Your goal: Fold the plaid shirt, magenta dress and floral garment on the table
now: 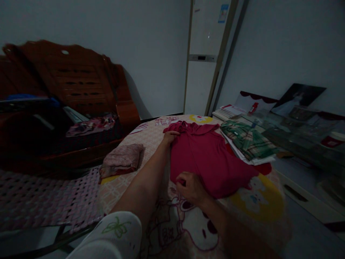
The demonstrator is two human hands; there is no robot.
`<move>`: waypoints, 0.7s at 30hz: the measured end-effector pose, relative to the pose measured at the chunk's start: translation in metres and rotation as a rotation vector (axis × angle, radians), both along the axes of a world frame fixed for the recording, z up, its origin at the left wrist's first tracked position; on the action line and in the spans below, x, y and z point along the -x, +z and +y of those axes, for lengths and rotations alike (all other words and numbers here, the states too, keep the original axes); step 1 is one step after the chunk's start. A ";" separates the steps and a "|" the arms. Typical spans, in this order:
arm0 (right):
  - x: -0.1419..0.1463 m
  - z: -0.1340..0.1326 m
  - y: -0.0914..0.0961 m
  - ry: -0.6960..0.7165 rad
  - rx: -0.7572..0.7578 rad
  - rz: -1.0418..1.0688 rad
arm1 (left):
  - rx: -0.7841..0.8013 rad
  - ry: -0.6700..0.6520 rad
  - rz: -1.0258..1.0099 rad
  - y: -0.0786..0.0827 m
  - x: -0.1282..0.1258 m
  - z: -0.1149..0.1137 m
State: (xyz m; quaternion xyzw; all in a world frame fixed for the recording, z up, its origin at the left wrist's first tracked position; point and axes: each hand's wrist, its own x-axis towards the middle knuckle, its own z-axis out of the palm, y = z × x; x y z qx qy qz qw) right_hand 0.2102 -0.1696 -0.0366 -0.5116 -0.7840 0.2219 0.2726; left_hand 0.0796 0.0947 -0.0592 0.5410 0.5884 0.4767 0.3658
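Note:
A dark pink shirt (205, 158) lies spread out on a round surface covered by a patterned cloth (153, 140). Its gathered collar end points away from me. My left hand (169, 137) reaches to the far left edge of the shirt, fingers closed on the fabric near the collar. Closer to me, my right hand (189, 186) has its fingers curled around the near left corner of the shirt. To the right of the shirt rests a folded green plaid garment (245, 140). A folded pinkish patterned garment (122, 158) sits at the left edge of the cloth.
Left of the table stand a woven chair (54, 201) and a carved wooden bench (78, 82) with clothes on it. A glass-topped table (285, 129) with papers, a photo and containers is at the right. A tall white air conditioner (201, 86) occupies the corner.

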 end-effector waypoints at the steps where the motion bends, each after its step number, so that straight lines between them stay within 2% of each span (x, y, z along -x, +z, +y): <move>1: -0.001 0.001 0.000 0.003 0.012 0.057 | 0.015 -0.022 -0.013 0.000 0.000 0.000; 6: -0.002 0.003 -0.003 0.045 0.011 0.204 | 0.051 -0.025 -0.023 0.006 0.001 -0.002; 11: 0.005 0.001 0.005 0.103 0.013 0.245 | 0.057 0.000 0.028 0.018 0.006 -0.007; 16: 0.027 -0.002 0.013 0.189 0.033 0.200 | 0.093 -0.002 0.216 0.031 0.028 -0.018; 21: 0.056 -0.002 0.012 0.268 0.060 0.099 | 0.088 0.038 0.368 0.041 0.058 -0.031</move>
